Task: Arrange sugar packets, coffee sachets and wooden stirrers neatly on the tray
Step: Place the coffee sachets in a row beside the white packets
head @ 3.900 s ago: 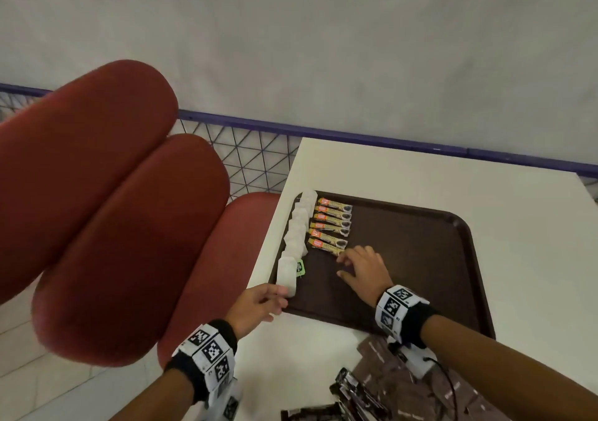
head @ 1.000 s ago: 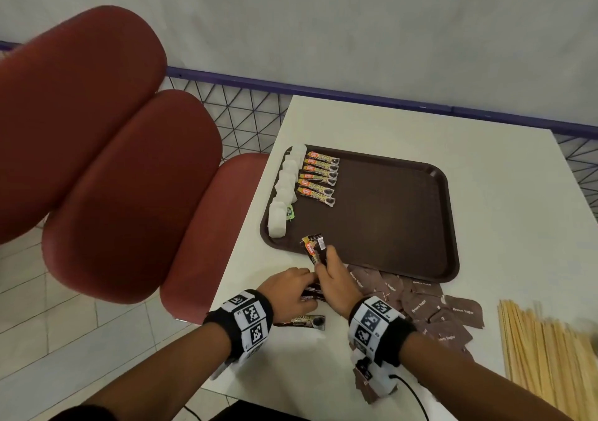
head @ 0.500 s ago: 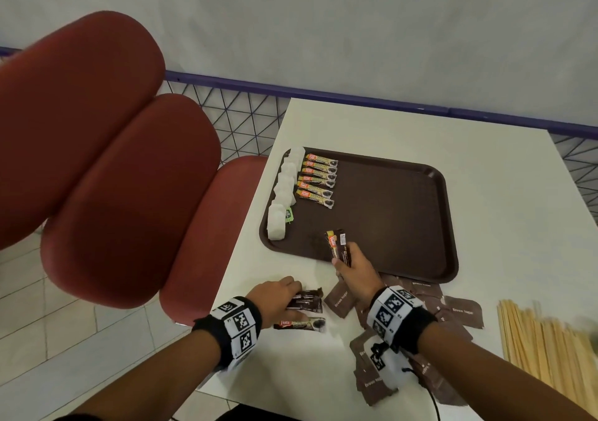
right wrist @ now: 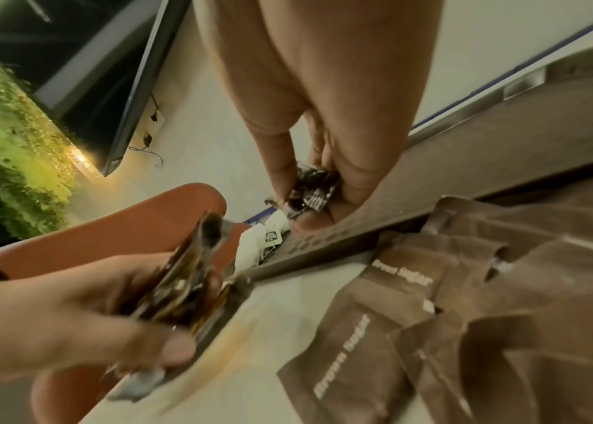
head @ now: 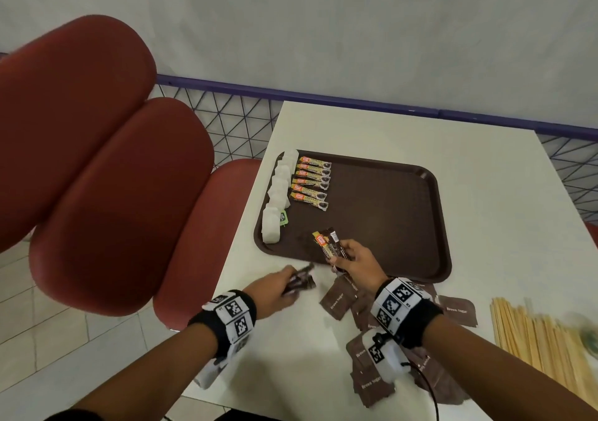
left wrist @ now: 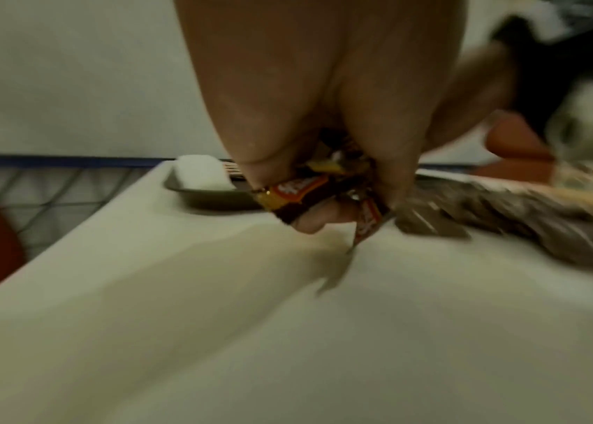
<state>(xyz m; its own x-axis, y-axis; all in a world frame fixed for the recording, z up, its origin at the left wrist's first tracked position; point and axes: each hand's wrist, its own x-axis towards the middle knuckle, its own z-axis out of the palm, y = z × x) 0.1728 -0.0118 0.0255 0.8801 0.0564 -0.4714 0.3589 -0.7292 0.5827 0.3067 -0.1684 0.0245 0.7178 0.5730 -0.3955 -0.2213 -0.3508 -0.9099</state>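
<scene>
I hold coffee sachets (head: pixel 330 246) in my right hand (head: pixel 357 267) over the brown tray (head: pixel 388 213); my left hand (head: pixel 275 288) grips more (head: pixel 299 280) above the white table (head: pixel 485 168).

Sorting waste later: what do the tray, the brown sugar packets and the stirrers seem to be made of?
Tray: probably moulded plastic, dark brown, matte, with a raised rounded rim.
Brown sugar packets: look like matte brown paper, creased, with white print.
Stirrers: pale thin sticks, seemingly bare wood; blur hides any grain.
</scene>
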